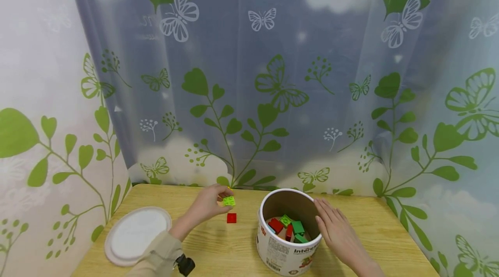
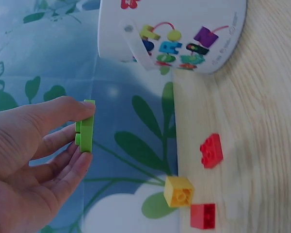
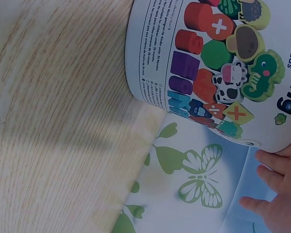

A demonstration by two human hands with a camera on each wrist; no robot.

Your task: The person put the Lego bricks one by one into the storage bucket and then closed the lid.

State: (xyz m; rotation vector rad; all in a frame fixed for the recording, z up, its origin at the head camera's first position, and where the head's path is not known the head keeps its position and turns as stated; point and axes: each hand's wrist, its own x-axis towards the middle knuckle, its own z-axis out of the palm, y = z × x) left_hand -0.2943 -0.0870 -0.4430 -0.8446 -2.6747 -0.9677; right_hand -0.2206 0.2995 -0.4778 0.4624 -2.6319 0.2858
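My left hand pinches a light green toy brick between thumb and fingertips, raised over the table left of a round white bucket. In the left wrist view the brick is edge-on, its studs facing the palm. Below it on the table lie a red brick, another red brick and a yellow brick; the head view mostly hides the yellow one behind the hand. With fingers straight, my right hand rests against the bucket's right rim. Inside sit several red and green bricks.
A round white lid lies at the left of the wooden table. Behind the table's far edge hangs a curtain printed with leaves and butterflies. A pale handle is fixed to the bucket's side.
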